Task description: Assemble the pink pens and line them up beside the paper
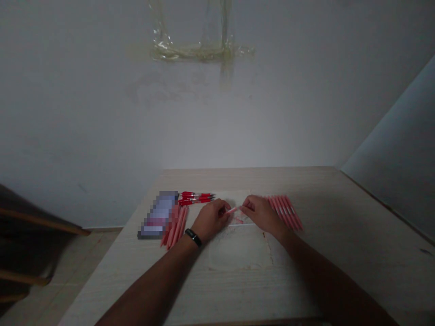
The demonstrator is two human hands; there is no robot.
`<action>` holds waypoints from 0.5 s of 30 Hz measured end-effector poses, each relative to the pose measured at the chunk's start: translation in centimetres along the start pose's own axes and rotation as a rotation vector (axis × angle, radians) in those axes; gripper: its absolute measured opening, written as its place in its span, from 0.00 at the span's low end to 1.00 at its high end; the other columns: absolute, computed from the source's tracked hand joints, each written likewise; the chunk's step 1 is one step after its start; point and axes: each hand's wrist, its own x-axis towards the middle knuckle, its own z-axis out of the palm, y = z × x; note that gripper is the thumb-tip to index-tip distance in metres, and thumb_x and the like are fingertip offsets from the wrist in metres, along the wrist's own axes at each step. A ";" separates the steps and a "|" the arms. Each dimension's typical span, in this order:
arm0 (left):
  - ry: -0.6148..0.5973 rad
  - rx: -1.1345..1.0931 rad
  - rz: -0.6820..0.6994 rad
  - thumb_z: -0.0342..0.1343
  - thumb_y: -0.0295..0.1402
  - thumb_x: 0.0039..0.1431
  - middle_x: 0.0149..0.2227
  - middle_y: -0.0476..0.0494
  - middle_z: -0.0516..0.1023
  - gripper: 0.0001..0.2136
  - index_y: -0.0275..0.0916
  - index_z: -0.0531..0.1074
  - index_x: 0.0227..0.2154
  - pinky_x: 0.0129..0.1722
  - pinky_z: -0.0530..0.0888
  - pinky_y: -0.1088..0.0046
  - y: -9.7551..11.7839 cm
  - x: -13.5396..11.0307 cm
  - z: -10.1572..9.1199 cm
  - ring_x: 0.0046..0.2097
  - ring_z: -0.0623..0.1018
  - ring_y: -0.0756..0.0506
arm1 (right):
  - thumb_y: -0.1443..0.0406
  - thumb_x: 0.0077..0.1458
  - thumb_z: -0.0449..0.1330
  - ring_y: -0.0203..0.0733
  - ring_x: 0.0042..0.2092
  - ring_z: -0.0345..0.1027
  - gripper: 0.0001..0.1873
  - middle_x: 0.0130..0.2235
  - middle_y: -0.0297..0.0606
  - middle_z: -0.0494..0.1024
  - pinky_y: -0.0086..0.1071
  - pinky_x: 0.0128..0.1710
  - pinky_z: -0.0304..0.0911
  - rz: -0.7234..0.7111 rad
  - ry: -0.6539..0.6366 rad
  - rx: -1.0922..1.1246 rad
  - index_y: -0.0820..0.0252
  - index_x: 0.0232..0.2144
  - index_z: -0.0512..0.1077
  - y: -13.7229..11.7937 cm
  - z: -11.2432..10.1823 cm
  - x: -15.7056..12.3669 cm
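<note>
Over the middle of the table, my left hand (213, 215) is closed around a slim pink pen (232, 211). My right hand (260, 212) pinches at the pen's other end; what exactly lies between those fingertips is too small to make out. Just below the pen, a small pink piece (239, 221) lies on the tabletop. Beside my right hand, several pink pens (284, 212) are lined up in a slanted row. Several more pink pens (177, 228) lie in a loose bundle left of my left wrist. Beyond my left hand are several red pens (195, 198) with dark tips.
A phone-like device with a blurred-out screen (159, 215) lies at the left of the wooden table (238, 299). Behind stands a grey wall (272, 127) with strips of clear tape (190, 53). Dark wooden furniture (37, 222) is on the floor at left.
</note>
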 end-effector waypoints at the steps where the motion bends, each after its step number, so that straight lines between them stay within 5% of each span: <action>1: -0.001 -0.005 0.010 0.57 0.34 0.59 0.31 0.45 0.75 0.06 0.38 0.75 0.36 0.29 0.63 0.75 0.1 0.0 -0.1 0.31 0.71 0.48 | 0.64 0.58 0.61 0.37 0.31 0.67 0.06 0.29 0.33 0.74 0.29 0.29 0.57 0.020 0.000 0.042 0.59 0.29 0.72 0.1 0.0 0.0; 15: 0.009 -0.142 0.165 0.54 0.26 0.58 0.35 0.46 0.71 0.09 0.39 0.75 0.41 0.35 0.66 0.74 1.0 0.2 -0.9 0.36 0.71 0.48 | 0.62 0.58 0.59 0.35 0.27 0.67 0.07 0.26 0.32 0.75 0.27 0.27 0.58 0.099 -0.188 0.480 0.61 0.34 0.71 -0.3 0.4 0.2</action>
